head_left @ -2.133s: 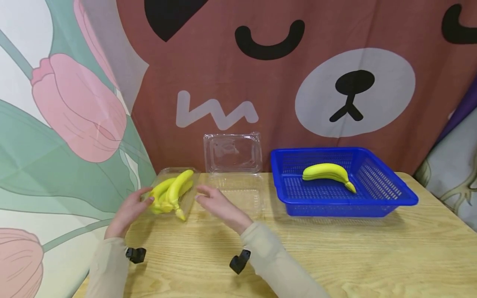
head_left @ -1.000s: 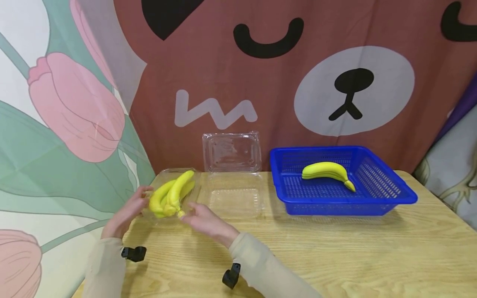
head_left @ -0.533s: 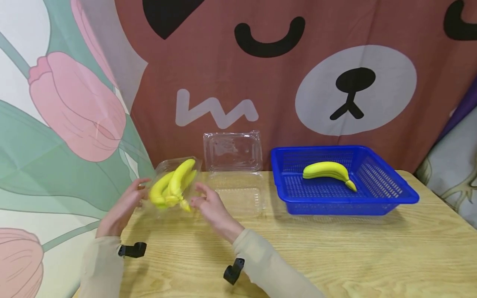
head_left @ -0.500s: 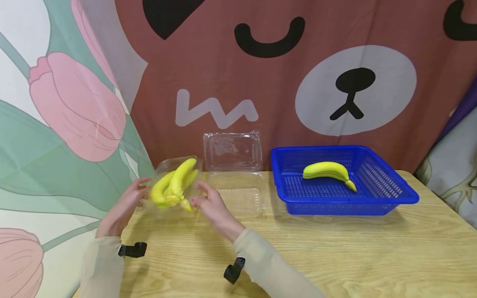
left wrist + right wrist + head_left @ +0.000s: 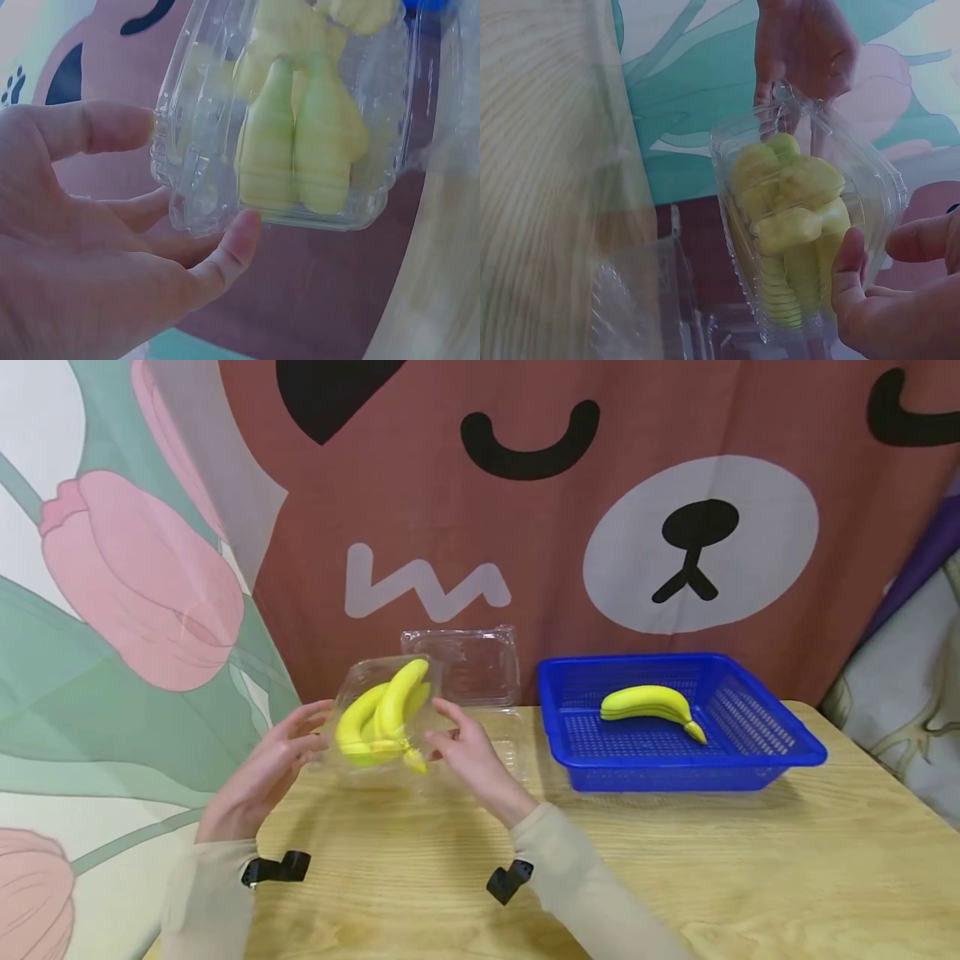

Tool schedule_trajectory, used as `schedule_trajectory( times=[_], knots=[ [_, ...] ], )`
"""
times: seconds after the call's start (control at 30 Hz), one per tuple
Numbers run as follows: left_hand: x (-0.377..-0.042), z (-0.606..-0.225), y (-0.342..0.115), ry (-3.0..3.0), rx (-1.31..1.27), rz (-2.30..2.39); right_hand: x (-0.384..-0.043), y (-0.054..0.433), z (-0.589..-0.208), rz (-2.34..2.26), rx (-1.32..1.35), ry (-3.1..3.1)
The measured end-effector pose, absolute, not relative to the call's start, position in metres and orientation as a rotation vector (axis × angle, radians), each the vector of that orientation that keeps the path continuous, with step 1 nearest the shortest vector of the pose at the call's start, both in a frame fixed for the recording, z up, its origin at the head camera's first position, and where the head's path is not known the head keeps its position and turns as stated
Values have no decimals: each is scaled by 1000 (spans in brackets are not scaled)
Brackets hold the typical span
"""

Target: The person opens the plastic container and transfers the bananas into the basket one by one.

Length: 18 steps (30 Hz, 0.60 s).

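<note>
A clear plastic box [image 5: 360, 672] with yellow bananas [image 5: 397, 702] in it is tilted and lifted off the table at the left in the head view. My left hand [image 5: 270, 764] holds its left side; in the left wrist view, the thumb and fingers are at one corner. From the right, my right hand [image 5: 480, 760] pinches the opposite side, with thumb and a finger at the edge in the right wrist view. Whether a lid covers the bananas, I cannot tell. Behind the held box stands a second clear plastic box [image 5: 480, 660], its lid up and its base partly hidden.
A blue perforated basket [image 5: 682, 766] stands on the wooden table [image 5: 420, 860] at the right, with a bunch of bananas [image 5: 648, 700] inside. A cloth with a printed bear [image 5: 435, 510] hangs directly behind, and a flowered cloth [image 5: 142, 727] borders the left side.
Both hands have taken hold of the box of bananas, raised it from the table and brought it right, in front of the second box. The basket and its bananas have stayed put.
</note>
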<state>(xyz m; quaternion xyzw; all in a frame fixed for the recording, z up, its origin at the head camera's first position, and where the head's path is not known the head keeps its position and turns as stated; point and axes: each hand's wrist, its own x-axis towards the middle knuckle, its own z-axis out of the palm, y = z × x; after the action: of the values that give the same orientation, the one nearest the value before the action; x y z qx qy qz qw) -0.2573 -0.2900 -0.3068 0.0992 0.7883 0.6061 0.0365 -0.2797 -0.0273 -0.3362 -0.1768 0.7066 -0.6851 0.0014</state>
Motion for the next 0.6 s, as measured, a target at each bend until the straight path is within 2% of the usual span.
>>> schedule_trajectory(
  times=[0.6],
  knots=[
    [-250, -302, -233, 2401, 410, 1889, -272, 38, -333, -2109, -588, 2315]
  ],
)
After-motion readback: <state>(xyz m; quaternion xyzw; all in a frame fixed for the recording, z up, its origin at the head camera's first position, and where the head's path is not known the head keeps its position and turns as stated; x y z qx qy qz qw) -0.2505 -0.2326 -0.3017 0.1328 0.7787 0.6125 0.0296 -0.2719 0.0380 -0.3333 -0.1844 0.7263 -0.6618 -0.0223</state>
